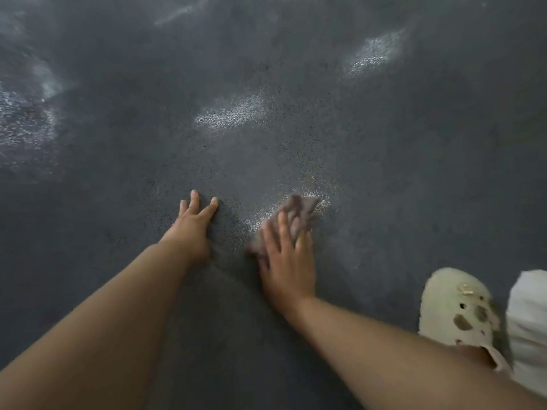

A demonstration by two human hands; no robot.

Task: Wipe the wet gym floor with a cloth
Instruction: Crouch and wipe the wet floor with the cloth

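A cream clog (458, 312) stands at the lower right of the view. Its upper is perforated with round and oval holes, some showing dark through them, and it carries brownish stains. A small gold-coloured charm (467, 288) is fitted near the toe. The heel strap (497, 361) lies at the rear of the clog. Just beside the clog, at the right edge, is white fabric (529, 327), partly cut off by the frame.

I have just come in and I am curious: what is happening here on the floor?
A person is wiping a dark floor. The right hand presses a grey cloth flat onto a shiny wet patch. The left hand rests open on the floor for support. More wet patches lie further ahead.
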